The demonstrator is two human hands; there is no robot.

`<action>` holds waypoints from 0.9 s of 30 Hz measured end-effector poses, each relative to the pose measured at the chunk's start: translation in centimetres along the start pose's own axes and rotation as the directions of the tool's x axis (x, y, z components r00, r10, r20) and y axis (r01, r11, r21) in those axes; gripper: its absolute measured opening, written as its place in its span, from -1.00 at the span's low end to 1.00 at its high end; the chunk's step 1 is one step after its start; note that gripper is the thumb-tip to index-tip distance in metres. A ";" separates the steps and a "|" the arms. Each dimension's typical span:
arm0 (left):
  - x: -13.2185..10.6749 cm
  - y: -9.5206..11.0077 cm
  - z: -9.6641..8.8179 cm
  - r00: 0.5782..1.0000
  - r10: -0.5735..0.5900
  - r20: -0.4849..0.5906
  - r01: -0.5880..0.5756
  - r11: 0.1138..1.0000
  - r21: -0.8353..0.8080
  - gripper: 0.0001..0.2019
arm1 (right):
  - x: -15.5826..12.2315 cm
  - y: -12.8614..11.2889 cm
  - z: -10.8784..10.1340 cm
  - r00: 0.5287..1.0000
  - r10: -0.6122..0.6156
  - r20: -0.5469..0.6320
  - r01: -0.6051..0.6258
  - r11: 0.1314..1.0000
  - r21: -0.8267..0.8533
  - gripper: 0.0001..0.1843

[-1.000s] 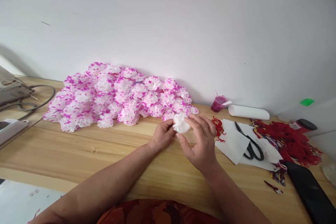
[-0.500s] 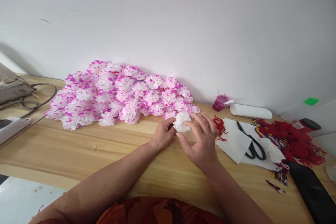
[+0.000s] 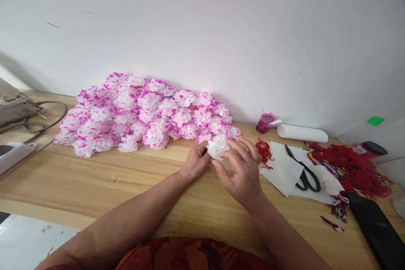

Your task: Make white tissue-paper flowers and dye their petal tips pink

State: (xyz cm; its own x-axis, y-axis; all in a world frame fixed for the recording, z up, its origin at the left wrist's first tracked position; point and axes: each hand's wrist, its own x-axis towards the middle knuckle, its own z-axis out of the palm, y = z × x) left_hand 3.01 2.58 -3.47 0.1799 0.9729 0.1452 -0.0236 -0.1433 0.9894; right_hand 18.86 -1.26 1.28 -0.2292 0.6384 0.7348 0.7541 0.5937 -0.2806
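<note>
A plain white paper flower (image 3: 217,147) with ruffled petals is held over the middle of the table. My left hand (image 3: 196,162) is closed around its base, and the fingertips there are partly hidden behind the petals. On the flower's right side, my right hand (image 3: 242,164) has its thumb and forefinger at the petals, with the other fingers curved above. Just behind is a large heap of white paper flowers (image 3: 148,112) with magenta-tinted edges, lying against the wall.
To the right stand a cup of magenta liquid (image 3: 264,124) and a white paper roll (image 3: 302,133). Black scissors (image 3: 303,171) lie on white paper sheets (image 3: 281,171), near red yarn (image 3: 354,168) and a black phone (image 3: 375,228). A power strip (image 3: 15,156) and cables are at left.
The white flower has turned and tilted slightly to the left, showing its petals more fully. My right fingers have shifted a little over its edge; my left hand stays at its base.
</note>
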 end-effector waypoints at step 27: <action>-0.2 1.5 0.1 0.998 0.056 0.043 -0.060 0.993 0.101 -0.89 | 0.4 0.1 -0.5 0.999 0.020 -0.040 -0.019 0.999 0.033 -0.88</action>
State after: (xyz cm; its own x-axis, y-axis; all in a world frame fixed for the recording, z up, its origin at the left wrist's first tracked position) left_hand 3.07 2.14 -2.04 0.2200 0.9547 0.2004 0.0647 -0.2192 0.9735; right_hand 19.14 -1.18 1.87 -0.1894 0.6302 0.7529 0.7375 0.5976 -0.3147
